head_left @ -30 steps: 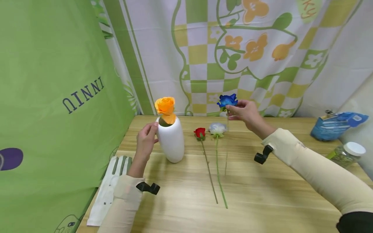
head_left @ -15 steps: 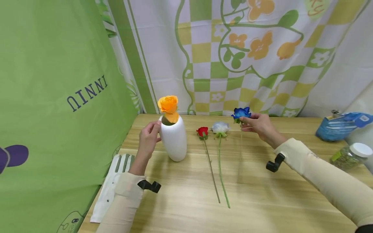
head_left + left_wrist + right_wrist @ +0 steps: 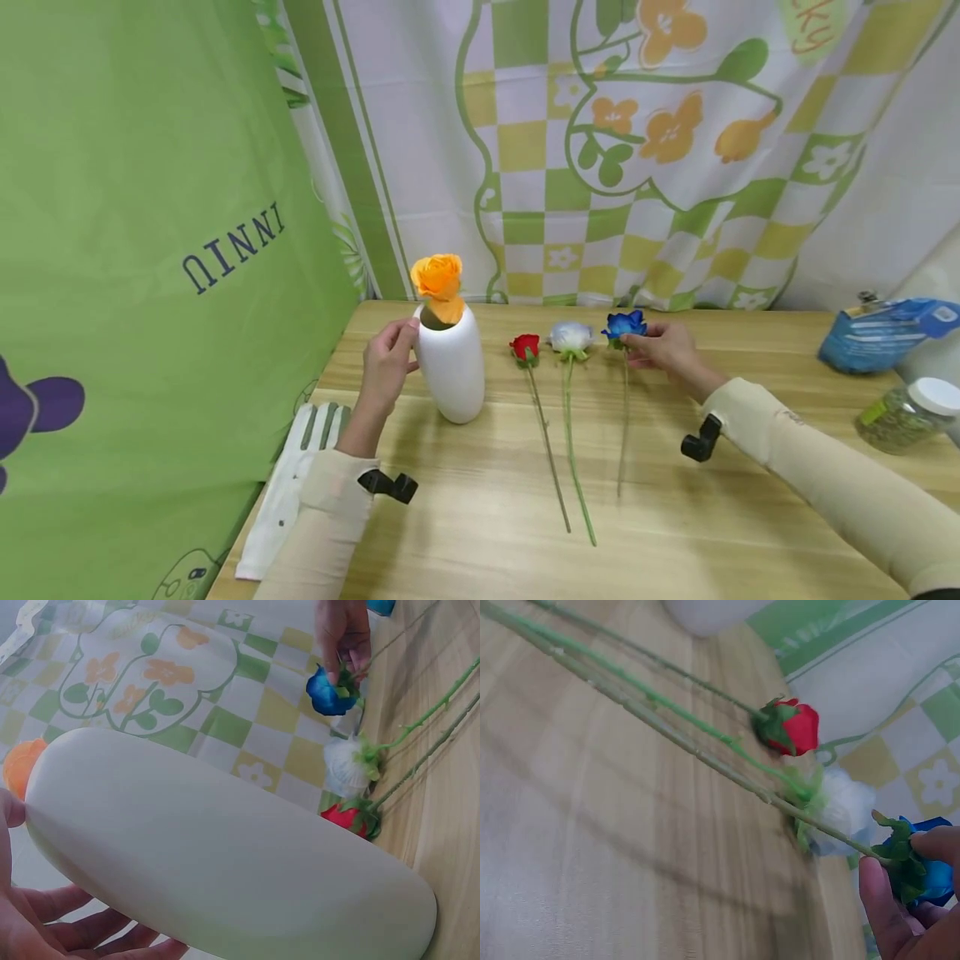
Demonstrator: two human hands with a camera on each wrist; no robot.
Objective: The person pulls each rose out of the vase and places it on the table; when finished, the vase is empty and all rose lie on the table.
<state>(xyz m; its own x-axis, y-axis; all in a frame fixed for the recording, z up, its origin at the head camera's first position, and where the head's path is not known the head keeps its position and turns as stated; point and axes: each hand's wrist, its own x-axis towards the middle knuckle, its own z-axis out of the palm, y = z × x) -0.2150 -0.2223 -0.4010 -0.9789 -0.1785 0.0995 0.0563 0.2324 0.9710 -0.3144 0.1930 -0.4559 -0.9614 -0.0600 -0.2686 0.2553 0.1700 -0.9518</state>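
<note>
My left hand (image 3: pixel 387 360) grips the rim of a tilted white vase (image 3: pixel 454 375), thumb at the mouth and fingers along its side. An orange rose (image 3: pixel 437 279) stands in the vase, its stem hidden inside. Just under the bloom, my right hand (image 3: pixel 669 348) pinches a blue rose (image 3: pixel 625 326); the right wrist view shows its stem (image 3: pixel 697 753) slanting over the table. Left of it lie a white rose (image 3: pixel 572 338) and a red rose (image 3: pixel 526 347), stems towards me. In the left wrist view the vase (image 3: pixel 225 847) hides part of the red rose (image 3: pixel 349 817).
A striped white cloth or glove-like piece (image 3: pixel 279 500) lies at the table's left edge. On the right are a clipped blue bag (image 3: pixel 873 337) and a lidded jar (image 3: pixel 907 415). A patterned curtain (image 3: pixel 525 200) hangs behind the wooden table (image 3: pixel 480 500).
My right hand has carried the blue rose right, then down towards the table beside the white rose. My left hand stays on the vase. The view has shifted slightly.
</note>
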